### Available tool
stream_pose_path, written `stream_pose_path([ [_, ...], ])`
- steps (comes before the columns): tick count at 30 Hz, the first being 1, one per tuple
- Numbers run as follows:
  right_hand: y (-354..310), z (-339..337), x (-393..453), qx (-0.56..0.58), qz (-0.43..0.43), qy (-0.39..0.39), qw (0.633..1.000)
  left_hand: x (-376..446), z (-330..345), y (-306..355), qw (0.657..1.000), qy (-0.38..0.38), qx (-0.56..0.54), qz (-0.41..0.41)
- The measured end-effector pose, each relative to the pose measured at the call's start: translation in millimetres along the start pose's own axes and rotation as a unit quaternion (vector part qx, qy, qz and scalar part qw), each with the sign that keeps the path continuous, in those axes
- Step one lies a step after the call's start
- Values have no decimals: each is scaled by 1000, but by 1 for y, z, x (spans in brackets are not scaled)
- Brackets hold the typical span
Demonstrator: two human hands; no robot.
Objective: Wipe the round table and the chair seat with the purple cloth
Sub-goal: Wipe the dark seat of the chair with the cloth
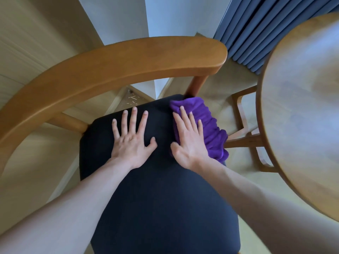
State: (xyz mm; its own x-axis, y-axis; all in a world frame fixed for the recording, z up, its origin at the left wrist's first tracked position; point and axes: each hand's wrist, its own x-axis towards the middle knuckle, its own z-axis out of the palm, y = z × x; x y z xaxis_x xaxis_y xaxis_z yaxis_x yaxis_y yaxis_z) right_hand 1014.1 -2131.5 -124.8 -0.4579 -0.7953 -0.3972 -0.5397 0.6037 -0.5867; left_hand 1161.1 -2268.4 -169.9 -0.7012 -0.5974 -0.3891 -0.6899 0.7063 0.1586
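The dark navy chair seat (pixel 156 195) fills the middle of the view. My left hand (pixel 131 138) lies flat on its far part, fingers spread and straight. To its right, my right hand (pixel 189 138) presses flat with straight fingers on the bunched purple cloth (pixel 211 129), which lies on the seat's far right corner and hangs a little over the edge. The round wooden table (pixel 300 99) stands at the right, its top bare.
The chair's curved wooden backrest (pixel 113 70) arcs over the far side of the seat. Blue curtains (pixel 256 28) hang at the top right. Wooden table legs (pixel 245 138) stand between seat and tabletop. Light wood floor surrounds the chair.
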Motion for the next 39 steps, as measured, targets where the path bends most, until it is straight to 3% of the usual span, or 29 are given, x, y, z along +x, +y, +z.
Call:
stream_pose_path([
  [3,34,-40,-7,-63,-104,-85,989,-1,-1,0,1000,-3,1,-1],
  [5,53,-62,2,-108,-135,-75,982,-1,0,1,1000,-3,0,-3],
  [9,51,-35,21,-177,-51,-35,982,-1,3,1,1000,9,3,-3],
  [13,17,16,21,-180,57,70,980,2,6,-1,1000,5,9,0],
  [15,10,17,16,-170,48,53,983,2,3,-1,1000,-8,4,1],
  [18,11,4,7,-179,-32,3,983,0,-5,-1,999,-33,2,2],
  [22,26,-29,21,-173,-69,60,981,-1,-22,-5,997,-69,-37,24],
  [26,23,-17,39,-182,38,97,978,-21,-27,-21,998,-13,-62,-6],
  [30,-16,22,40,-133,148,195,960,-42,-10,-37,996,-78,8,-34],
  [32,-30,37,27,-138,96,188,968,-40,-4,-39,995,-88,13,-36],
  [36,-21,29,5,-150,-81,42,984,-38,-1,-39,995,-88,-6,-37],
  [37,-15,17,11,-119,-83,33,989,-38,-2,-40,995,-88,-6,-37],
  [39,-10,-4,34,-19,-24,113,993,-38,-2,-40,995,-91,-2,-35],
])
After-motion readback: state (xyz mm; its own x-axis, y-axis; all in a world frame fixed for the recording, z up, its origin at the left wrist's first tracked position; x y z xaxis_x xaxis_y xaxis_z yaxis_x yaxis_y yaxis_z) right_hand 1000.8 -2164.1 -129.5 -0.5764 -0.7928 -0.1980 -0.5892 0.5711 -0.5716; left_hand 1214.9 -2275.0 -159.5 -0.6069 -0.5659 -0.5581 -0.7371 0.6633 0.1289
